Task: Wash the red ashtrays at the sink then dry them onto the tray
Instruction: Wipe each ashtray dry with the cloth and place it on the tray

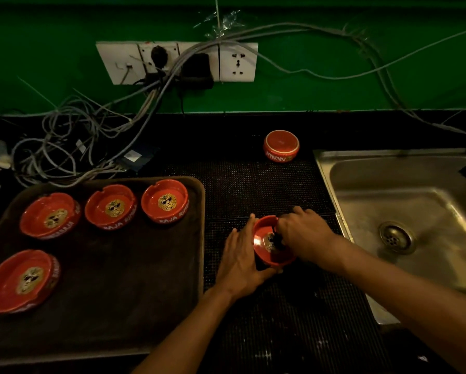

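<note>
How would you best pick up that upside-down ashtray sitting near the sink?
Probably by its side wall, coming straight down from above. The upturned ashtray stands alone on the dark mat, flat base up, with its round wall showing all the way round. Fingers and thumb could span the base and pinch opposite sides. Its rim lies against the mat, so there is no edge to hook under.

right hand [303,236] hides ashtray [271,242] interior; held dark item perhaps cloth
</note>
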